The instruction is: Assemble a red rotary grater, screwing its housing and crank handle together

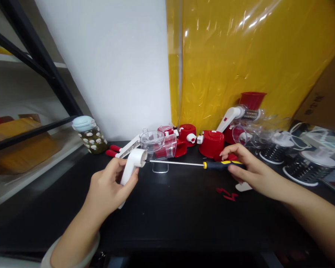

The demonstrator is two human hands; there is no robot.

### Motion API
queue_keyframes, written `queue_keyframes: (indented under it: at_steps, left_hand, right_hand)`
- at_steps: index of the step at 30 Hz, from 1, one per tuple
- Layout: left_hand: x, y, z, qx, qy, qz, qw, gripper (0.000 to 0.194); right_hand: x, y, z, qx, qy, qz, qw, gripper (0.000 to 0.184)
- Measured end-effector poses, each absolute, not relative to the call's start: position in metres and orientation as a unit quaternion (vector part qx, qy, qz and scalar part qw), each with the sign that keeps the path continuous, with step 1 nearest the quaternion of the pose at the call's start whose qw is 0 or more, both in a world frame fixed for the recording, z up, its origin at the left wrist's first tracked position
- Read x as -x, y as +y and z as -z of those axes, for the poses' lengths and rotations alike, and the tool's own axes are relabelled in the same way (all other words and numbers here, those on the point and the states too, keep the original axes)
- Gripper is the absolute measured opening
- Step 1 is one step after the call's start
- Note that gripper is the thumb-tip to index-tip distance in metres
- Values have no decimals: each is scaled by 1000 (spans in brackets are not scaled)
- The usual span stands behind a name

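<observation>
My left hand (111,184) is closed around a white plastic crank arm (130,165) with a round, hollow end turned to the right. A long screwdriver (181,163) with a dark blue and yellow handle lies level, its shaft pointing left into that round opening; how deep the tip reaches is hidden. My right hand (248,167) grips the screwdriver's handle between thumb and fingers. Below the right hand are small red plastic pieces (228,195) and a flat white piece (243,187) on the black table. A clear plastic housing (156,143) stands behind the shaft.
Red bases (211,143) stand along the back, with an assembled grater (251,106) behind them. Grating drums (309,167) sit at the right. A patterned bottle (89,136) with a light blue lid is at the back left, beside a metal-framed shelf (44,70).
</observation>
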State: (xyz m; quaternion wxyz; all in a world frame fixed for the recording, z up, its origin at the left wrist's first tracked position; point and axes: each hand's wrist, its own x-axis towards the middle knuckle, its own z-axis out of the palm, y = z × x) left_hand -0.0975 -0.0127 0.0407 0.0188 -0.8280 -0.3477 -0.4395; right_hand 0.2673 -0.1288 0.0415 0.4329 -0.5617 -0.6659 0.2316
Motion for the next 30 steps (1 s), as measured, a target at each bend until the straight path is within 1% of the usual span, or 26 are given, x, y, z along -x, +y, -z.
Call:
queue_keyframes:
  at_steps: [2,4,6,8,9,11,13,16,19,21,23,24,26,30]
  left_hand:
    - [98,-12,-43,826,-354,438,20,16]
    - [99,-10,-45,826,-360,433,-4,17]
    - [100,-8,-45,827,-367,425,-30,17]
    - [100,-6,-45,824,-372,424,-48,17]
    - [100,-5,-45,822,-374,426,-54,17]
    - [100,-3,-45,818,-376,431,-52,18]
    - [100,-3,-45,819,-378,431,-30,18]
    - [100,-4,-44,829,-379,411,-6,18]
    - [98,-6,-43,835,-376,399,-37,19]
    - [97,-6,-42,834,-374,402,-51,19]
    - [98,-5,-41,832,-374,406,-51,19]
    - [98,-5,-41,830,-377,407,-48,19]
    - [99,-3,-40,825,-385,410,-47,19]
    - [101,-1,-41,826,-386,406,-60,19]
  right_hand:
    - [-269,-131,-43,536,-695,-238,417,37]
    - [-269,-131,-44,524,-702,-242,416,32]
    - [-268,-129,-45,521,-689,-240,443,26]
    - [-267,-127,-44,518,-693,-197,460,27]
    - [-267,-126,-43,517,-706,-164,456,28]
    - [-265,-124,-40,516,-733,-107,429,27]
    - [-263,-124,-38,526,-742,-89,406,26]
    - [-259,-123,-36,570,-700,-135,408,35]
    - [-258,-120,-36,607,-623,-244,429,45]
    - [-258,-120,-37,600,-601,-283,446,42]
    - [-260,-123,-39,576,-619,-280,455,36]
    - [-261,-125,-41,562,-636,-276,451,37]
    - [-263,-131,-44,539,-676,-269,425,40]
    - [-269,-136,-45,540,-710,-253,375,31]
